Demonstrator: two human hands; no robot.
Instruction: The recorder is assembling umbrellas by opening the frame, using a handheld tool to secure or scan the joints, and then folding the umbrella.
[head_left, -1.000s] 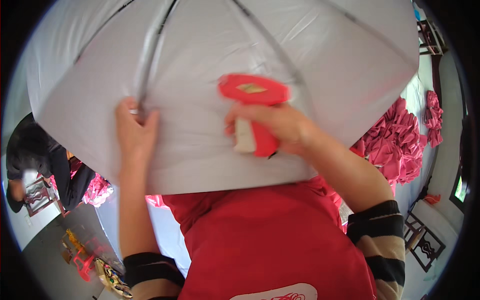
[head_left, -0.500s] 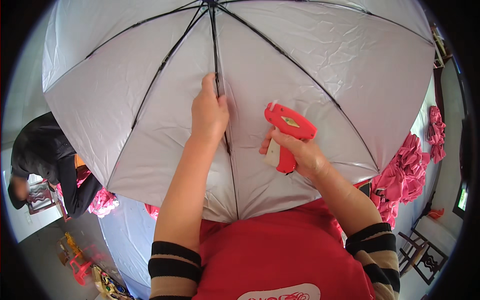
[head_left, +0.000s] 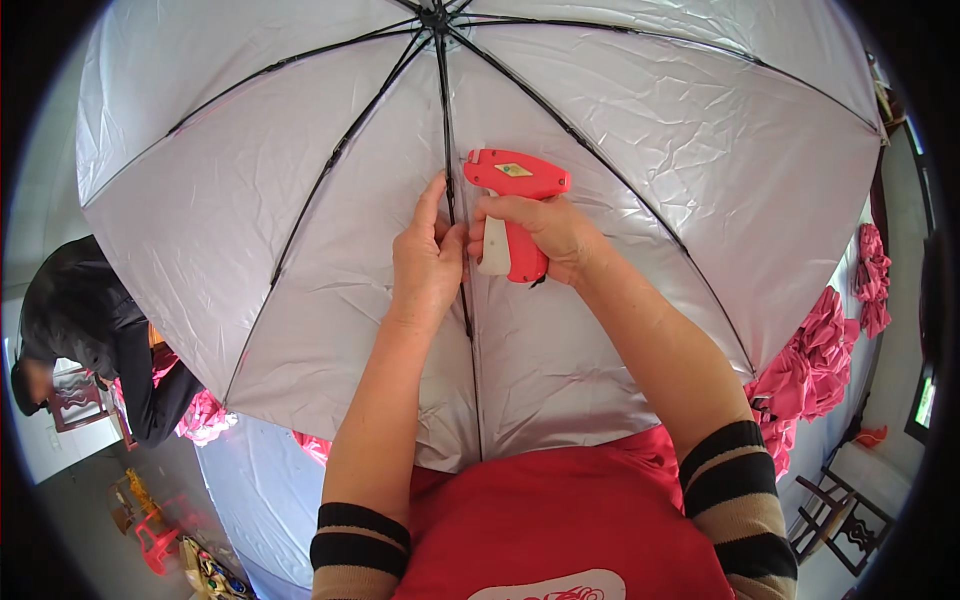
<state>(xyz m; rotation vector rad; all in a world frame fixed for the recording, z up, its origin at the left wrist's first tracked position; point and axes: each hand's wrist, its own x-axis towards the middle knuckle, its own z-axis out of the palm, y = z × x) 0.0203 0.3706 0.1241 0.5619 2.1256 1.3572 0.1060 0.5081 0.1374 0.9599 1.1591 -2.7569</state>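
Observation:
An opened umbrella (head_left: 330, 250) with a silvery-grey inner side spreads before me, its black ribs running out from a hub (head_left: 435, 20) at the top. My left hand (head_left: 428, 260) is at the middle rib (head_left: 447, 120), thumb against it and index finger stretched up alongside; its other fingers are partly hidden. In my right hand (head_left: 545, 235) is a red tagging gun (head_left: 520, 175) with a whitish trigger (head_left: 494, 248), the fingers wrapped round its grip. The gun's nose points left, close beside the rib and just above my left thumb.
Pink bunched fabric (head_left: 810, 360) lies past the umbrella's right edge, on a pale blue surface (head_left: 255, 490) that shows again at lower left. A person in dark clothes (head_left: 90, 320) bends over at the left. A wooden chair (head_left: 840, 520) stands at lower right.
My right hand has brought the tagging gun up and left to the middle rib. The left hand has shifted slightly down and right, and the umbrella's hub sits a little lower in view.

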